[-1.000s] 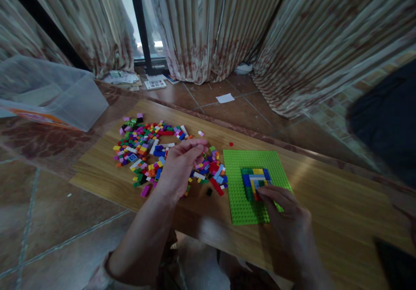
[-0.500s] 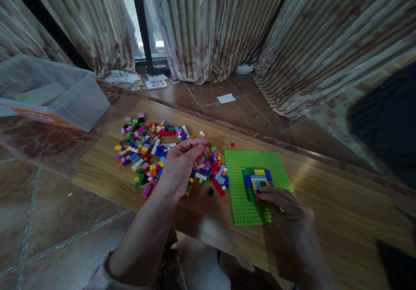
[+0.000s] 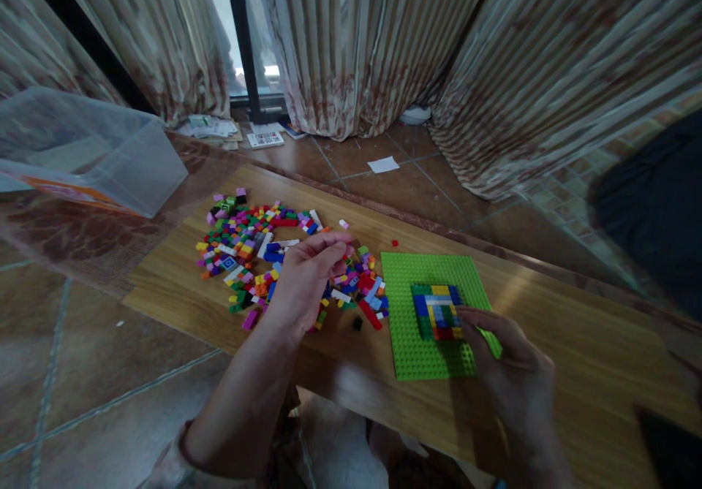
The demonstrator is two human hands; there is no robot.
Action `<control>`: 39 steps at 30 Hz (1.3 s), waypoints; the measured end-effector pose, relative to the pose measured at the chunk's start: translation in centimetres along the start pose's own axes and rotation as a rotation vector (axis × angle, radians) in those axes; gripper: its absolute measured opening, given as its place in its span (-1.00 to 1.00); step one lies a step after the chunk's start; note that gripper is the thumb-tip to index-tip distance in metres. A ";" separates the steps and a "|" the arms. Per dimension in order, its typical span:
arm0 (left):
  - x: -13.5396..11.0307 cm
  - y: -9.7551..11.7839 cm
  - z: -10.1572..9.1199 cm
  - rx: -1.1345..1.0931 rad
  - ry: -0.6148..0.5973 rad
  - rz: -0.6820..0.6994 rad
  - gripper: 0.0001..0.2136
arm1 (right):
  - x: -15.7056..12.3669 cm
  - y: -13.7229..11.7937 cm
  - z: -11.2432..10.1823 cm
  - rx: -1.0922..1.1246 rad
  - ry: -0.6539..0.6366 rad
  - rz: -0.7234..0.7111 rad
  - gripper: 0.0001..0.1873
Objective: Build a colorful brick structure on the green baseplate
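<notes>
A green baseplate [image 3: 409, 343] lies on a wooden board [image 3: 559, 343], with a small block of blue, yellow, green and red bricks [image 3: 437, 311] built near its middle. My right hand [image 3: 507, 368] rests at the plate's right side, fingers loosely curled beside the build, nothing visible in them. My left hand [image 3: 307, 277] hovers over a heap of small coloured bricks [image 3: 246, 248] left of the plate. Its fingers are bunched together; what they hold, if anything, is hidden.
A clear plastic tub [image 3: 104, 156] sits on the floor at the far left. Patterned curtains [image 3: 362, 43] hang behind the board, with papers [image 3: 263, 138] on the tiles below them. A dark shape [image 3: 652, 204] fills the right edge.
My right hand has drawn back to the right off the brick build, uncovering its red lower row. My left hand has stayed over the heap.
</notes>
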State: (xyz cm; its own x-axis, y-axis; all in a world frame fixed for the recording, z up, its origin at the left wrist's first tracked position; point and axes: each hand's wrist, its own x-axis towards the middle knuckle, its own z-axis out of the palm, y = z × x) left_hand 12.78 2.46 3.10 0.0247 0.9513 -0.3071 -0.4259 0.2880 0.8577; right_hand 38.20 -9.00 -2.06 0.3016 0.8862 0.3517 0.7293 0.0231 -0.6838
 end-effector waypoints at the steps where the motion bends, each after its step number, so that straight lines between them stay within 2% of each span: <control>1: 0.0 0.0 0.0 0.001 -0.003 -0.001 -0.83 | 0.0 -0.1 -0.1 -0.039 0.008 0.014 -0.84; 6: 0.0 -0.1 -0.1 -0.003 -0.004 0.007 -0.84 | 0.0 -0.9 0.0 -0.218 -0.055 -0.042 -0.73; 11: 0.0 -0.2 0.0 -0.002 0.000 -0.004 -0.82 | -0.1 -1.0 0.7 -0.259 -0.058 -0.047 -0.71; 21: 0.0 -0.1 0.0 -0.007 0.000 -0.018 -0.81 | 0.0 -0.2 0.7 -0.227 -0.093 0.199 -0.68; 32: -0.1 -0.2 0.1 -0.007 -0.008 -0.013 -0.81 | -0.1 -1.1 1.4 -0.322 -0.065 0.116 -0.60; 39: -0.1 -0.1 0.1 -0.001 -0.007 -0.012 -0.81 | -0.3 -1.6 1.9 -0.315 -0.021 0.235 -0.61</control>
State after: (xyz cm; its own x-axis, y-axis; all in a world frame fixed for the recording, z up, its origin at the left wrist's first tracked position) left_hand 12.90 2.35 3.04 0.0357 0.9486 -0.3143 -0.4262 0.2989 0.8538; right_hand 35.81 -8.39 -2.30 0.4728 0.8597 0.1933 0.7955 -0.3221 -0.5132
